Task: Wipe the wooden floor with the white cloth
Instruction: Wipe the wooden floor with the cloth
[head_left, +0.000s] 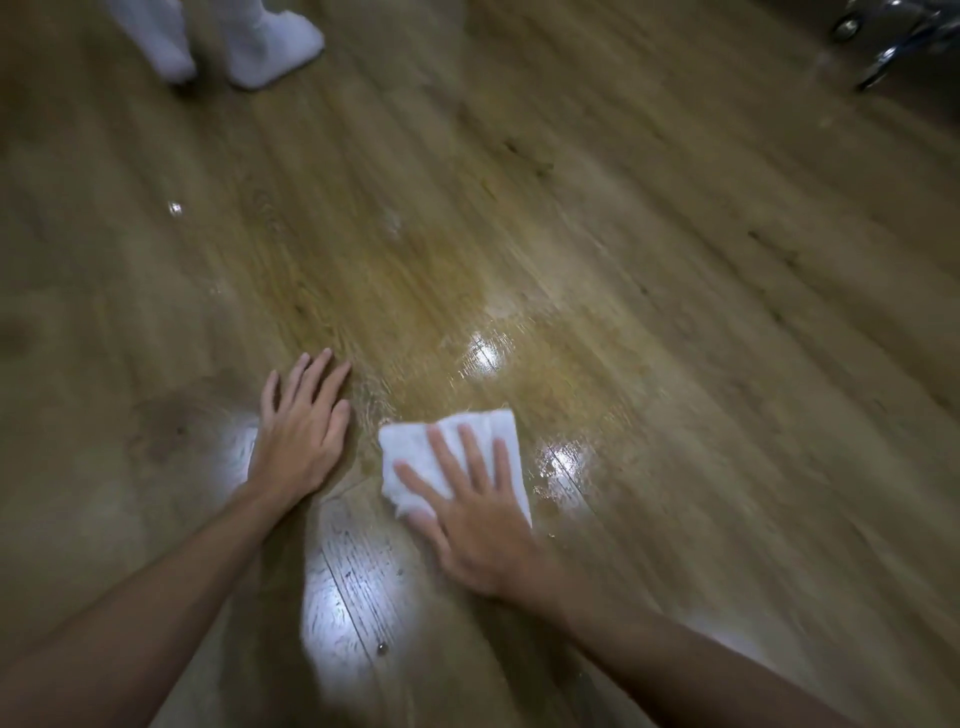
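right hand (478, 514) lies flat, fingers straight, on the white cloth (483, 434); left hand (301, 426) flat on the floor (675, 260) just beside. wet sheen lies ahead-right of the cloth.

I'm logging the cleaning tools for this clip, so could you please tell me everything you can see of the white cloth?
The white cloth looks like soft, slightly fuzzy fabric, folded into a rough rectangle with an uneven near edge. It lies flat on the wooden floor, at the near edge of a glossy, wet-looking patch. The right hand presses on it with straight, spread fingers and covers its near right part. The left hand lies flat on the floor beside it, not touching it.
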